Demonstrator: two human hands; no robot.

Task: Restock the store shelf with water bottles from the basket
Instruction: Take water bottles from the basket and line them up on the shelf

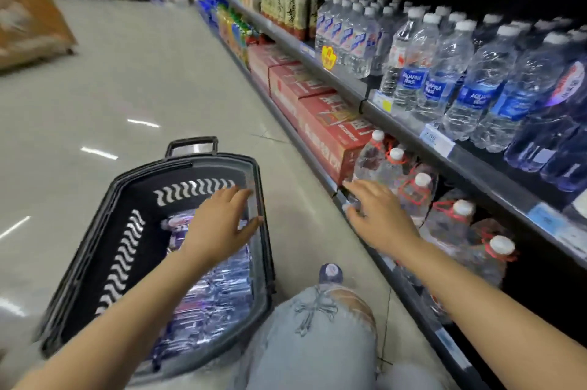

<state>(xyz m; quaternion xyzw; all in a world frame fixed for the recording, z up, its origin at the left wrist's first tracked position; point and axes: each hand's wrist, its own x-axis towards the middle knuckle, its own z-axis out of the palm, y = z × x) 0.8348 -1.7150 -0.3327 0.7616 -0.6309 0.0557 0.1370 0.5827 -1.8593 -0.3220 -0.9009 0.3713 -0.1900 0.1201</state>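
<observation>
— Nearest us, by the knee in ripped pale jeans (313, 345), stands one small clear plastic bottle with a dark printed cap (330, 273), between the two forearms.

— And the rest of the stock?

— Under the left hand (222, 224), lying in the black plastic shopping basket with white zigzag slots (133, 250): clear water bottles with blue-purple labels (209, 294). That hand hovers flat, fingers spread, gripping nothing.

— The right hand (378, 215)?

— Also spread wide, resting at the grey metal lip of the bottom shelf (409, 297), touching the big clear jugs with white caps and red neck handles (416, 196).

— How will they handle?

— Thin, smooth, squashy walls, I'd judge; light enough singly. Grip round the waist or neck, not the cap.

— Beyond the hands?

— Red cartons (320, 116), upper rows of blue-labelled water (441, 84), a glossy pale floor (143, 78) running down the aisle.
</observation>
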